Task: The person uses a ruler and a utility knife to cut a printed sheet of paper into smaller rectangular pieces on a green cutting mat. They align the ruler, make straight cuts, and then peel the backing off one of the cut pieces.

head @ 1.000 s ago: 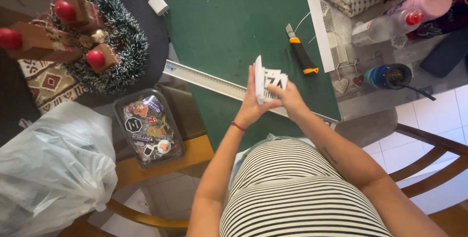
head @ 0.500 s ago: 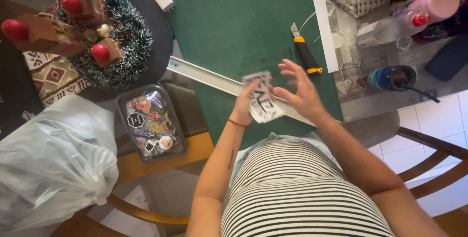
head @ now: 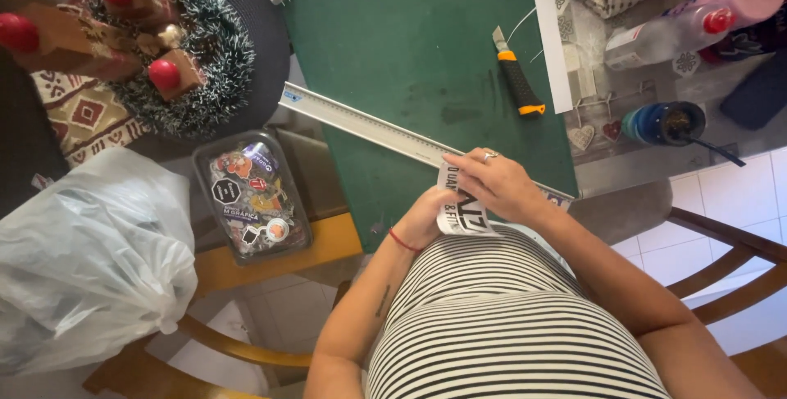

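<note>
The fingers [head: 471, 171] of the right hand [head: 498, 186] lie curled over the top edge of a white printed sheet [head: 459, 210], pinching it, a ring on one finger. The left hand [head: 426, 217] grips the sheet's left side from beneath, a red string around its wrist. The sheet sits at the lower centre of the frame, at the near edge of a green cutting mat [head: 410, 63], just below a long metal ruler [head: 361, 124] lying slantwise across it. Above and to the right, a utility knife [head: 518, 83] rests on the mat. Left of the mat, a clear tray of stickers [head: 250, 194] sits on the surface, with a white plastic bag [head: 86, 251] further left.
</note>
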